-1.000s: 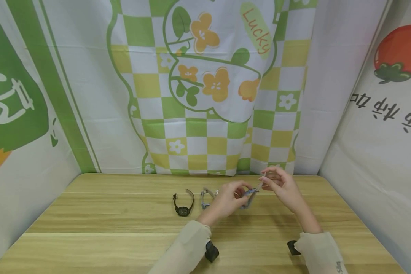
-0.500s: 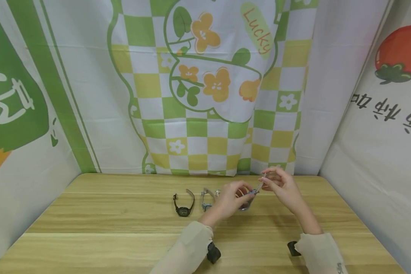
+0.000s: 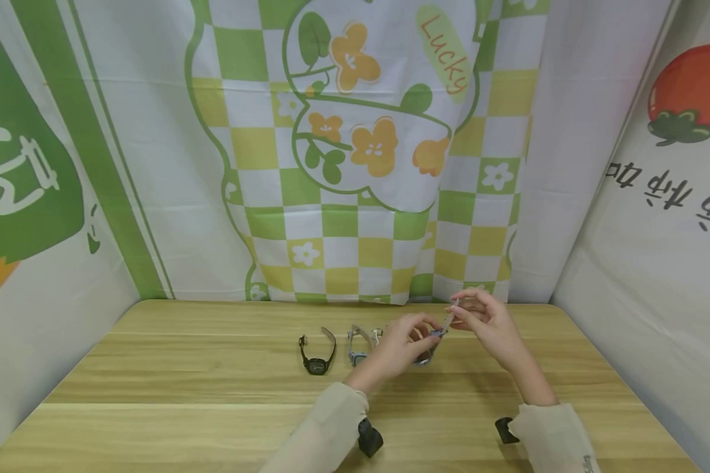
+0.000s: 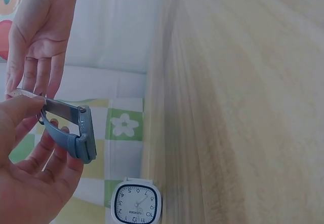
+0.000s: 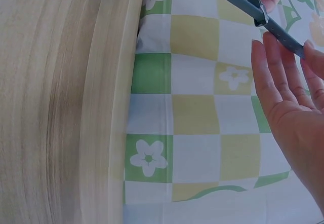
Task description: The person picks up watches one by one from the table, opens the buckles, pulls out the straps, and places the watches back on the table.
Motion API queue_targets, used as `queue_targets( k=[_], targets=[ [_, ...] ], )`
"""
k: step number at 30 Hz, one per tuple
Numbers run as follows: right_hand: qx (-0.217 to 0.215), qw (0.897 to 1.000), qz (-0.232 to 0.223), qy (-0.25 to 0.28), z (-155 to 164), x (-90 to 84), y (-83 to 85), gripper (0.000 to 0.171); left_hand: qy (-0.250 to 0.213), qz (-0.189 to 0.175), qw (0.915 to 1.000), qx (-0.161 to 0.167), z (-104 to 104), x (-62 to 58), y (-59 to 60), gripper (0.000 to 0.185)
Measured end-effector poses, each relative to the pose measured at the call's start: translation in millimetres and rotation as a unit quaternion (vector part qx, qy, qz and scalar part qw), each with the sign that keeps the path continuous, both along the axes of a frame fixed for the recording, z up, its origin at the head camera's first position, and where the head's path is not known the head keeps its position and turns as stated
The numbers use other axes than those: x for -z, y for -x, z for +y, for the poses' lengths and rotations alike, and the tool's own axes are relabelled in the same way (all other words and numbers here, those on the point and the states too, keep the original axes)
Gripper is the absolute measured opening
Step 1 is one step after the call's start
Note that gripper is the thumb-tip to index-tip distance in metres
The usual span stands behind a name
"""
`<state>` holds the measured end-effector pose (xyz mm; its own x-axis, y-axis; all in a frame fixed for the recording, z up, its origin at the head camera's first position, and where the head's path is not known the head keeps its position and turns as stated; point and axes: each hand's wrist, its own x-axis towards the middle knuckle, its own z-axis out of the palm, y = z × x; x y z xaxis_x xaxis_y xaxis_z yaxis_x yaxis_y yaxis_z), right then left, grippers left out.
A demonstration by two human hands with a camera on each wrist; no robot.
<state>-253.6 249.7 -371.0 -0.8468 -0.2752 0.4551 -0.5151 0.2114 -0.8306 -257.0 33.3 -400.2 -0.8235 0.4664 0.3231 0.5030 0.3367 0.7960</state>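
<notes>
A blue-grey wristwatch (image 4: 87, 135) is held up off the table between both hands, its strap bent into a loop. My left hand (image 3: 398, 343) pinches the strap near its buckle (image 5: 261, 17), thumb and fingers on either side. My right hand (image 3: 490, 326) pinches the strap's free end (image 3: 449, 319) between thumb and fingertips. In the right wrist view the holed strap (image 5: 283, 37) runs through the buckle toward the right thumb. The watch's dial faces away in the left wrist view, and the left fingers partly hide the watch in the head view.
Left of the hands, a black watch (image 3: 317, 366) and a light blue watch (image 3: 359, 359) stand on the wooden table (image 3: 213, 381). Beside them is a white watch (image 4: 135, 202) with a round dial, mostly behind the left hand in the head view. A checkered curtain (image 3: 349, 249) hangs behind.
Between the hands, the blue-grey watch's loop has tilted and swung down slightly, and the left thumb and fingers have shifted along the strap near the buckle. The right hand stays almost still.
</notes>
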Motion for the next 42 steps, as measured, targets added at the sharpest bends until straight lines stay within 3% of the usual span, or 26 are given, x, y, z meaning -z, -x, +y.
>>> queue_targets(
  k=[14, 23, 32, 42],
  targets=[
    [-0.024, 0.998, -0.029, 0.048, 1.6, 0.1, 0.5, 0.017, -0.063, -0.097, 0.9925, 0.04, 0.1, -3.1, 1.9, 0.019],
    [-0.036, 0.996, -0.042, 0.075, 1.9, 0.9, 1.5, 0.015, -0.078, -0.093, 0.9912, 0.051, -0.7, -3.3, 3.8, 0.015],
    [-0.039, 0.993, -0.047, 0.097, 1.1, 0.5, 1.6, 0.016, -0.073, -0.079, 0.9938, 0.028, -3.5, -4.3, 3.4, 0.01],
    [-0.04, 0.992, -0.053, 0.103, 0.9, 0.0, 1.1, 0.016, -0.071, -0.08, 0.9938, 0.027, -2.7, -4.9, 2.7, 0.022]
  ],
)
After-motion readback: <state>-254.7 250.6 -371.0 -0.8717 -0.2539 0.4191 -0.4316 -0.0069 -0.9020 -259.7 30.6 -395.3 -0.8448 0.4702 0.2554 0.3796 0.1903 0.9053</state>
